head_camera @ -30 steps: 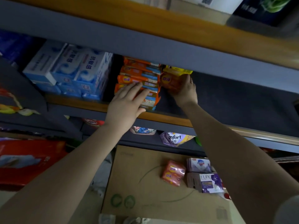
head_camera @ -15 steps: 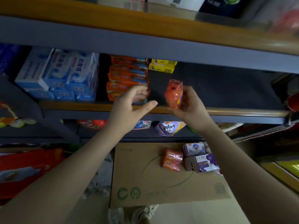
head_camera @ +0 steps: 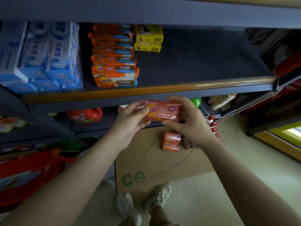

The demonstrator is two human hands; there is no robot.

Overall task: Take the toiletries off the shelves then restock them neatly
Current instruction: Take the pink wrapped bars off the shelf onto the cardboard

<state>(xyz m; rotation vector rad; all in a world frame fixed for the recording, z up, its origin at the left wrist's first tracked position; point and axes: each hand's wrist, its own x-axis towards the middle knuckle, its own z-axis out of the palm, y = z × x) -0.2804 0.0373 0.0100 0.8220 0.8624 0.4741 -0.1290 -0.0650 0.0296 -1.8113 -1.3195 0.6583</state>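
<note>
Unloading step, I judge: my left hand and right hand both grip one pink plastic-wrapped soap pack, held in the air just below the dark shelf edge. Next I'd lower it onto the flat brown cardboard sheet beside the two matching pink packs.

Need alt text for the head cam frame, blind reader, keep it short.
Both hands, left and right, hold a pink soap pack in front of a shelf edge. On the shelf sit orange soap packs, blue boxes and yellow boxes. Below, more pink packs lie on flat cardboard.
</note>
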